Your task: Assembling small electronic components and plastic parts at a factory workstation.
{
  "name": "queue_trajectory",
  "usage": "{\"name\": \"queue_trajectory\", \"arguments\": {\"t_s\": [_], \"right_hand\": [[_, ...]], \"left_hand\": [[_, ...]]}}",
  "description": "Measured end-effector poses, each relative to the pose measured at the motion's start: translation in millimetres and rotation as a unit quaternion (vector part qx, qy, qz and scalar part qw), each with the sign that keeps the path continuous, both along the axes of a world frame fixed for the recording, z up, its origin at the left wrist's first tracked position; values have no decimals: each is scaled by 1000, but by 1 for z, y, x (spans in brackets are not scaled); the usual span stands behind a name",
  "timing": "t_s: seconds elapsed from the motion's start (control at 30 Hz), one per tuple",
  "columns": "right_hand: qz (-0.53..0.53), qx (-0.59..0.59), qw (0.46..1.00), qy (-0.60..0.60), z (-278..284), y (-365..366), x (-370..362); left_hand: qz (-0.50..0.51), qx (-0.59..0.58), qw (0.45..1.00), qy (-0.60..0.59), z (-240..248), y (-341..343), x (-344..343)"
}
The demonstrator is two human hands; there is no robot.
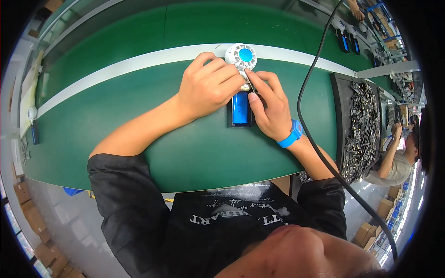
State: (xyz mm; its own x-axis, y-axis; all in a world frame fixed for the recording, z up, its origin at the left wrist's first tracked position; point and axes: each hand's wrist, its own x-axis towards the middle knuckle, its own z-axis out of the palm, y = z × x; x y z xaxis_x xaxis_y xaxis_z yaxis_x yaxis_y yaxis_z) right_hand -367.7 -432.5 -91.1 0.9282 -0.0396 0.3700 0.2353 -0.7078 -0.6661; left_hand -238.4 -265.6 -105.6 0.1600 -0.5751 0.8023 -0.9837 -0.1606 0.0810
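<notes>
A handheld fan (240,109) lies on the green bench, its handle pointing toward me. Its round white head has a blue disc in the middle, and a blue cylindrical battery shows in the open black handle. My left hand (208,83) is closed, its fingertips pinching at the white neck between head and handle. On the other side of the neck, my right hand (271,104) holds a thin metal tool (251,83), which looks like tweezers, between thumb and forefinger. Its tip reaches the fan's neck. Fingers hide the small parts there.
A black tray (340,116) heaped with small circuit boards (361,125) stands at the right. A black cable (302,92) hangs across the right side. Another fan (33,125) lies far left, and more fans (343,41) lie at far right. A co-worker (394,157) sits beyond the tray.
</notes>
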Motion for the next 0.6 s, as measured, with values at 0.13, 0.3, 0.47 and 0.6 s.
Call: {"name": "queue_trajectory", "arguments": {"t_s": [0.13, 0.3, 0.47, 0.6], "right_hand": [[14, -25, 1000, -3, 2, 0, 2], [28, -61, 998, 14, 10, 2, 4], [92, -43, 995, 23, 14, -18, 10], [139, -2, 990, 23, 9, -30, 12]], "left_hand": [[-3, -9, 1000, -28, -2, 0, 3], [-9, -18, 1000, -1, 3, 5, 5], [-6, 14, 996, 88, 17, 8, 5], [-22, 12, 994, 103, 14, 0, 2]]}}
